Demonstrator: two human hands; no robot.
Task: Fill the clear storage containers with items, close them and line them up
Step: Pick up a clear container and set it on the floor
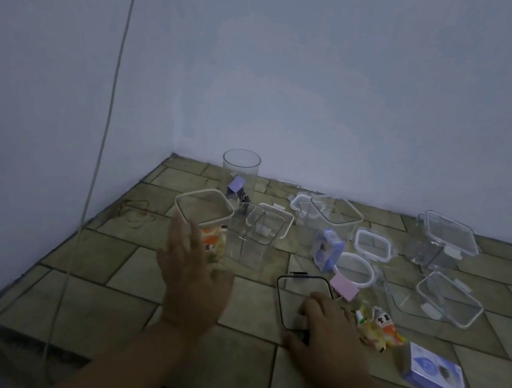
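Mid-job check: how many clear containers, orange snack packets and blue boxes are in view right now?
Clear containers: 6
Orange snack packets: 2
Blue boxes: 2
Total: 10
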